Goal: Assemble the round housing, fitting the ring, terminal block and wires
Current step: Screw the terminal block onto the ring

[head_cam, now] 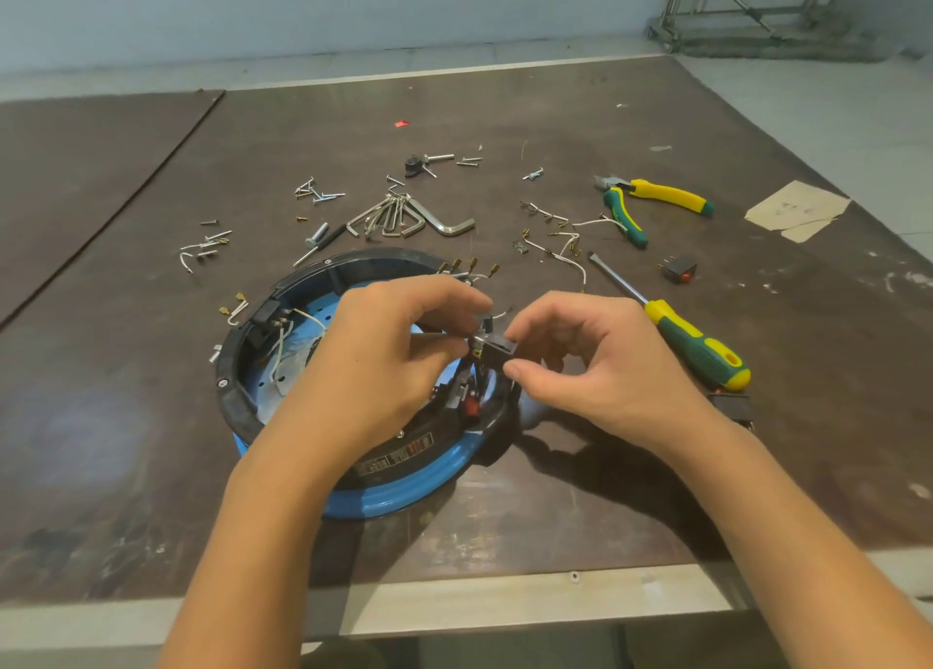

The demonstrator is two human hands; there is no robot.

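Housing (pixel 404 491), round and blue with a black ring (pixel 237 395) on its rim, lies on the dark desk (pixel 555 491) near the front edge, open side up. White wires (pixel 280 350) run inside it along the left wall, and more wire ends with brass terminals stick up past its far rim. A label sits on the near outer wall.

Both hands meet above the housing's right side. The left hand (pixel 399 355) is closed, thumb and fingers pinching a small dark part at its fingertips. The right hand (pixel 585 360) is also closed, thumb and forefinger gripping a small grey-black block (pixel 497 347); the two pieces touch between the hands. Whether the block is the terminal block I cannot tell for sure. Below them, inside the housing, a small red-and-black component shows.

A screwdriver (pixel 696 345) with a green and yellow handle lies just right of the right hand, shaft pointing away. Pliers (pixel 651 203) with matching grips lie farther back on the right. A bunch of hex keys (pixel 404 219) sits beyond the housing, with loose screws (pixel 315 193) scattered to its left and behind. Short loose wires (pixel 570 254) with brass ends lie between the hex keys and the pliers. A small black switch (pixel 679 268) rests right of the screwdriver's tip, and a paper scrap (pixel 797 208) lies at far right.
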